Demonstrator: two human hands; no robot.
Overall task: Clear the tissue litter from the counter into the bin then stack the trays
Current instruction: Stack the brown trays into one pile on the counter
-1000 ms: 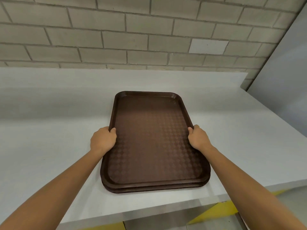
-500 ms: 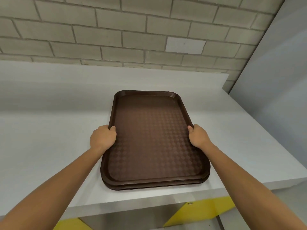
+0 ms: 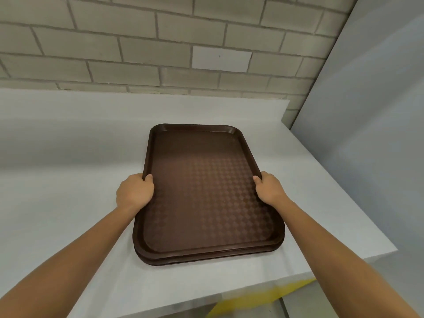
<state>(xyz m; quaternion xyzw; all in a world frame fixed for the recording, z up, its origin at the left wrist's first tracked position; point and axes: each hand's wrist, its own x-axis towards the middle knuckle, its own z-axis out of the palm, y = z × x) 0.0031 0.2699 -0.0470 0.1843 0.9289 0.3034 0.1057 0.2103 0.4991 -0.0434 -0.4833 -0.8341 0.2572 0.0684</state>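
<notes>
Top tray (image 3: 206,191), brown and textured, is lying flat on a lower tray (image 3: 206,260) of the same brown with rims nearly aligned, the stack sitting on the white counter (image 3: 68,180) towards its front right corner. The left hand (image 3: 134,193) is gripping the stack's left rim with the thumb hooked over the lip, and the right hand (image 3: 269,190) is gripping the right rim likewise, fingers hidden under the edge. A pale brick wall (image 3: 137,42) is backing the counter, and a grey panel (image 3: 367,111) is standing at the right.
</notes>
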